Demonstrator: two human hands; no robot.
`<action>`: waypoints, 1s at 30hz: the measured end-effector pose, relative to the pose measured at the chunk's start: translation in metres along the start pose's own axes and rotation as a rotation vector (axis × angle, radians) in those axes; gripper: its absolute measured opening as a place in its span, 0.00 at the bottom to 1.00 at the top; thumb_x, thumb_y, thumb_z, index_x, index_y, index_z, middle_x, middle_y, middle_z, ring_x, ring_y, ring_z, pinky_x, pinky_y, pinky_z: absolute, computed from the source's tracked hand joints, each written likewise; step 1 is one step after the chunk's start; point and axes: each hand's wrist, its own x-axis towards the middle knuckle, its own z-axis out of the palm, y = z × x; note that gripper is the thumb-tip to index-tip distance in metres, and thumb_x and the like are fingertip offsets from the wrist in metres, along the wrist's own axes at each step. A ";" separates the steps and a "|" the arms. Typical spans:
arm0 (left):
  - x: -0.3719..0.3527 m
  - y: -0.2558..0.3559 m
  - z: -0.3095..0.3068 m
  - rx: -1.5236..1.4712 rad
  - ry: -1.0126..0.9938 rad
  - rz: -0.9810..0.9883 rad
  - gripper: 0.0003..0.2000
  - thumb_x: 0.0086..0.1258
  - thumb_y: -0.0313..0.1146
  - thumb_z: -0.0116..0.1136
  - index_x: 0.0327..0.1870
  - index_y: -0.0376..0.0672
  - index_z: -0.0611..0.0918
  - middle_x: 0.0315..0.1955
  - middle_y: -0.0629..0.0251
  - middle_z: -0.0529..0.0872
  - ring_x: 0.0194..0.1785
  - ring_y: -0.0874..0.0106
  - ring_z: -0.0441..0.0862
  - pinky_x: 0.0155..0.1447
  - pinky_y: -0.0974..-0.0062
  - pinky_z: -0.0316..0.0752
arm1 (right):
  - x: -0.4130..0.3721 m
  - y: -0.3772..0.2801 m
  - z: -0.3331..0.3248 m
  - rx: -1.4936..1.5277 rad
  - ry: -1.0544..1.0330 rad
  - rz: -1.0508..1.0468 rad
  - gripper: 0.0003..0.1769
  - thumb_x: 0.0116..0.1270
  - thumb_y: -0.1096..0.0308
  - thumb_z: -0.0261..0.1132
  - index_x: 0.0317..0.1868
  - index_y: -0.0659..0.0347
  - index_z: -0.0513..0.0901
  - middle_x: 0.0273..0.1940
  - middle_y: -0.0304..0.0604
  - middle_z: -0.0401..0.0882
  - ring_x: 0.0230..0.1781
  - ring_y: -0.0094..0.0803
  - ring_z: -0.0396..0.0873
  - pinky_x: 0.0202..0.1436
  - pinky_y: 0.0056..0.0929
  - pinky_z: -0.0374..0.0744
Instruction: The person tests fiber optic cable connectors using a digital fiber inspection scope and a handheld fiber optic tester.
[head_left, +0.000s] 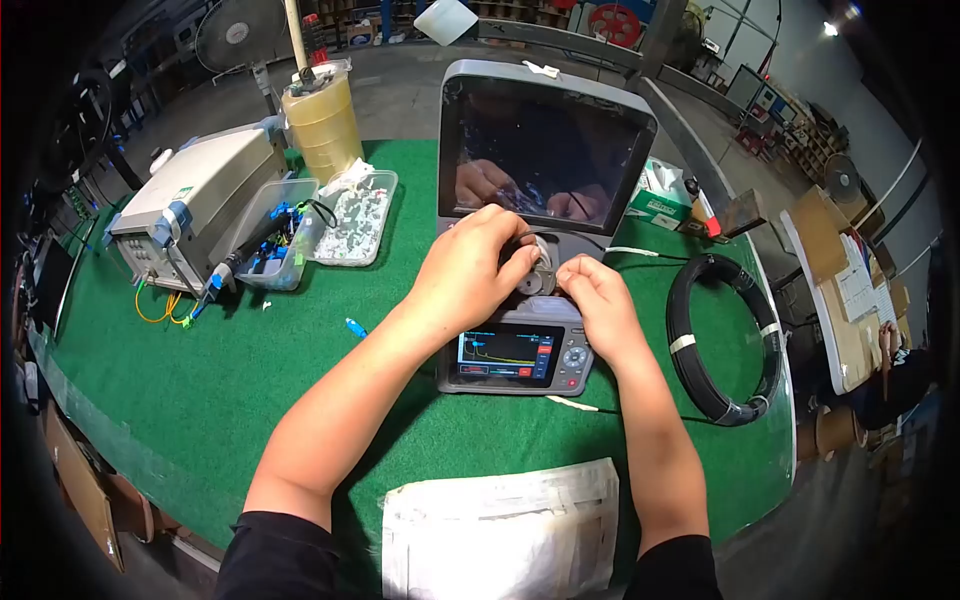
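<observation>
Both hands are at the top of a grey device [565, 312] with a small lit screen [505, 355] showing a graph. My left hand [480, 262] is closed at the device's upper part, its fingertips pinched near a dark cable; what they hold is too small to make out. Just right of it, my right hand [598, 300] has thumb and index finger pressed together beside a round metal part [535, 283]. Its grip also hides any small item. Behind the hands stands a large dark monitor [545, 150], which reflects them. A black cable coil [681, 315] lies to the right.
On the green mat [240, 370], a beige instrument [200, 190], a bin of blue connectors [275, 250] and a tray of white scraps [352, 225] stand left. A yellow container [325, 125] is behind them. Papers [500, 535] lie in front; a green box [658, 197] is back right.
</observation>
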 end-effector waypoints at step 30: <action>0.001 0.000 0.002 0.029 0.055 0.060 0.10 0.70 0.35 0.67 0.42 0.38 0.83 0.34 0.59 0.82 0.37 0.59 0.82 0.41 0.63 0.75 | 0.000 -0.006 0.001 -0.089 0.040 -0.039 0.11 0.73 0.67 0.60 0.39 0.67 0.82 0.28 0.38 0.80 0.31 0.21 0.75 0.37 0.27 0.74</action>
